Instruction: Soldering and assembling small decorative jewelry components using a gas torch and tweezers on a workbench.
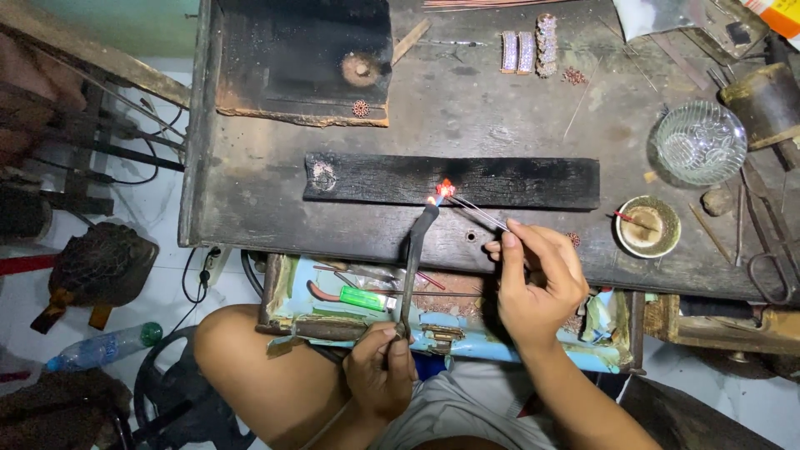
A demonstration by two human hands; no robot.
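Note:
My left hand (380,367) grips the handle of a dark curved torch (414,250), whose tip throws a small flame onto a glowing red piece (446,188). That piece lies on a long charred wooden board (517,182) in the middle of the workbench. Thin metal tweezers (479,212) are pinched in my right hand (537,279), their points reaching up-left to the glowing piece. Both hands sit at the near edge of the bench, above an open drawer.
A larger charred block (300,58) with a small round ornament (361,107) lies at the back left. Studded strips (527,50), a glass bowl (700,142), a small dish (647,227) and pliers (771,250) sit right. The drawer (454,329) holds a green lighter (362,298). A plastic bottle (100,346) lies on the floor.

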